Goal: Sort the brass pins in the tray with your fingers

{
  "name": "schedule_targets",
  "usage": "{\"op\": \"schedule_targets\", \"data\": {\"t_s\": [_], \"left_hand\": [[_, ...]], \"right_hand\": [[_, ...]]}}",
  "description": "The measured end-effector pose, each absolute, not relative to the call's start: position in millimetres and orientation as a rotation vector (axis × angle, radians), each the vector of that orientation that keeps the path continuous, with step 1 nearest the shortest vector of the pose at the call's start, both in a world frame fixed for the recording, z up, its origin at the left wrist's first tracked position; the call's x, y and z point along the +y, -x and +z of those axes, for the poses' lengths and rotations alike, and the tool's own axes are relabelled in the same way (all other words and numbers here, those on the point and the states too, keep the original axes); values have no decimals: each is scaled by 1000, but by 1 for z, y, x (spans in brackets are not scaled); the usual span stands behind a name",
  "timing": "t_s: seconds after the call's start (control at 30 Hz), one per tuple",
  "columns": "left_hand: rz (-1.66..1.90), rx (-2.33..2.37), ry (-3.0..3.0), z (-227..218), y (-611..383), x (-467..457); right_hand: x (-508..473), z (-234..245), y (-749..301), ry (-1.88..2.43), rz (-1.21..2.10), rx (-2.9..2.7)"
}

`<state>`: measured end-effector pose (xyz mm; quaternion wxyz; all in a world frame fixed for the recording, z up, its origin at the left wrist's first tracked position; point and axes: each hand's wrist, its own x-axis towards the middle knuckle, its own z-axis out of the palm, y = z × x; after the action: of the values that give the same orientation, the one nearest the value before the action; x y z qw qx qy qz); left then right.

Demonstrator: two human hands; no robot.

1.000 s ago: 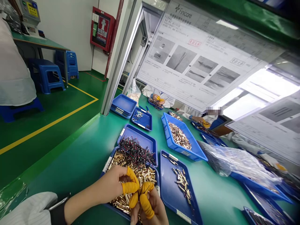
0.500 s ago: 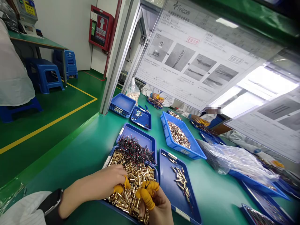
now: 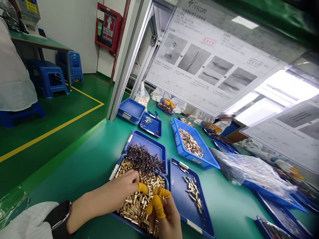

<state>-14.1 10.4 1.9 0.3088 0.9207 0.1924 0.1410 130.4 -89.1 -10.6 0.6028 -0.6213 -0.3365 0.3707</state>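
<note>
My left hand [image 3: 122,189], with yellow finger cots, rests on a heap of small brass tubes [image 3: 139,202] in a blue tray [image 3: 115,170] right in front of me; its fingertips are curled down into the tubes. My right hand [image 3: 164,212], also in yellow cots, hovers over the same heap with thumb and fingers pinched on something I cannot make out. Behind it, a second blue tray [image 3: 139,137] holds a tangle of black and red wires [image 3: 144,159]. To the right, a flat blue tray [image 3: 181,205] carries several finished brass pieces [image 3: 193,192].
A deep blue bin of brass parts [image 3: 190,142], stacked blue trays [image 3: 131,111] and a clear plastic bag [image 3: 246,172] sit on the green table. Co-workers' gloved hands [image 3: 169,103] work opposite. Hanging instruction sheets [image 3: 211,59] block the view above. Blue stools [image 3: 47,78] stand left.
My hands separated from a joined pinch; the left hand dropped into the brass tubes, then shifted slightly right, while the right hand stayed over the heap's near right corner.
</note>
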Motion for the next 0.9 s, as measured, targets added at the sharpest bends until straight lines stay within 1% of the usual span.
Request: {"op": "schedule_targets", "data": {"t_s": [0.17, 0.27, 0.33, 0.53, 0.7, 0.9], "left_hand": [[614, 582, -1758, 5, 3, 8], [594, 635, -1378, 2, -3, 9], [565, 663, -1278, -1, -5, 9], [537, 677, -1280, -3, -4, 8], [516, 668, -1352, -5, -4, 8], [501, 694, -1696, 4, 0, 7]], "right_hand": [[-89, -12, -129, 1533, 779, -827], [-89, -16, -128, 1558, 764, -785], [-89, -19, -127, 1556, 757, -770], [-93, -31, -129, 1578, 696, -887], [-93, -32, -130, 1592, 709, -942], [-90, -23, -123, 1489, 817, -823]]}}
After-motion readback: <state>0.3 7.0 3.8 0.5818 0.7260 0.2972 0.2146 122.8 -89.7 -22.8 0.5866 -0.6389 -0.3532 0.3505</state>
